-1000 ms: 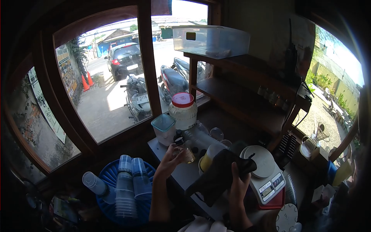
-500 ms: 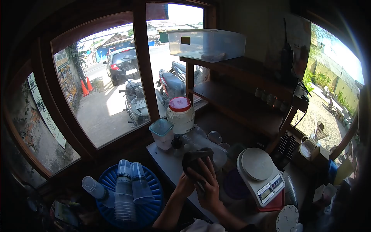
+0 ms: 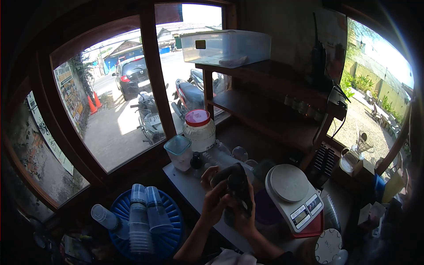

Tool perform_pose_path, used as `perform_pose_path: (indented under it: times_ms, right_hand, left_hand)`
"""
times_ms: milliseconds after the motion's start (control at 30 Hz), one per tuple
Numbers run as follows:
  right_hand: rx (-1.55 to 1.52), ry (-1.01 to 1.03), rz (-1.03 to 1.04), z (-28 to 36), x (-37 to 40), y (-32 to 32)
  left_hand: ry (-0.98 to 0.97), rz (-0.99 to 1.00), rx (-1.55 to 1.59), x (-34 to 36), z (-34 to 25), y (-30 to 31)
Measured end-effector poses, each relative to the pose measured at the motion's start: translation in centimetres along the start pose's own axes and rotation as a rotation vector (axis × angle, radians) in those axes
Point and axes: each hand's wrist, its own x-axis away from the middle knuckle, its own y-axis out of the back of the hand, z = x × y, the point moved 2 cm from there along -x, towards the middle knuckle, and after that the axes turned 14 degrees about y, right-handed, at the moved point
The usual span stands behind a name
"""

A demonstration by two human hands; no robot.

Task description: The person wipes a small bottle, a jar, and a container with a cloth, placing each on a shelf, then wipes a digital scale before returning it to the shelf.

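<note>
In front of me, above the counter (image 3: 183,185), both hands are closed around a dark, cloth-like bundle (image 3: 235,177) whose exact kind I cannot make out. My left hand (image 3: 215,199) grips its left side, with bent fingers pointing up. My right hand (image 3: 245,215) lies along its right and lower side, and its fingers are partly hidden. Just beyond the bundle are clear plastic cups and lids (image 3: 240,153). A small dark bottle (image 3: 196,161) stands to its left.
A digital scale (image 3: 290,187) sits at the right on a red tray (image 3: 309,229). Stacked plastic cups (image 3: 140,221) lie in a blue basket (image 3: 115,240) at lower left. A red-lidded jar (image 3: 199,134) and teal-lidded container (image 3: 179,154) stand near the window, beside a wooden shelf (image 3: 247,117).
Both hands have shifted around the dark bundle. My right hand has moved from across its front to its right side, and my left hand has risen. The view has turned slightly.
</note>
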Motion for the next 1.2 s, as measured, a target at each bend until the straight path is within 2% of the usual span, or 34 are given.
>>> perform_pose_path:
  times_ms: [67,167,267,400,500,600,700,800,867,1000,1067,1100,1200]
  right_hand:
    - [0.022,0.024,0.024,-0.8,0.2,0.4]
    - [-0.274,-0.331,0.011,-2.7,2.8,0.6]
    - [-0.286,-0.392,-0.022,-1.6,1.8,0.4]
    - [-0.393,-0.515,-0.018,-1.7,1.9,0.1]
    - [-0.535,-0.75,-0.227,-1.7,2.6,-0.4]
    - [-0.667,-0.727,-0.304,-1.5,2.2,-0.6]
    - [-0.75,-0.625,-0.292,-1.4,1.4,-0.3]
    - [-0.698,-0.546,-0.348,-1.9,1.6,-0.4]
    - [-0.652,-0.553,-0.348,-2.1,1.7,-0.2]
    - [-0.528,-0.603,-0.392,-2.4,2.6,0.1]
    - [-0.45,-0.572,-0.528,-1.7,2.3,0.9]
    - [-0.413,-0.556,-0.596,-1.2,2.0,1.2]
    - [-0.398,-0.388,-1.03,0.7,0.7,1.4]
  left_hand:
    - [-0.039,0.011,-0.082,0.0,0.0,0.7]
    - [-0.125,0.069,-0.082,-0.4,-0.5,1.3]
    - [-0.109,0.173,0.012,-0.6,-1.1,1.7]
    - [-0.143,0.205,-0.033,-1.0,-1.1,2.0]
    - [-0.115,0.176,0.012,-0.8,-1.2,2.0]
    - [-0.05,0.135,-0.04,-0.8,-1.0,2.8]
    - [0.018,0.126,-0.004,-0.5,-0.9,3.2]
    - [-0.009,0.13,0.006,-0.4,-0.5,3.0]
    - [-0.048,0.125,-0.047,-0.5,-0.4,3.1]
    - [-0.037,0.056,0.108,-0.4,0.1,3.0]
    - [0.049,-0.052,0.275,-0.1,1.1,2.8]
    - [0.081,-0.029,0.327,-0.1,0.9,2.9]
    - [0.254,0.069,0.431,0.3,2.1,3.4]
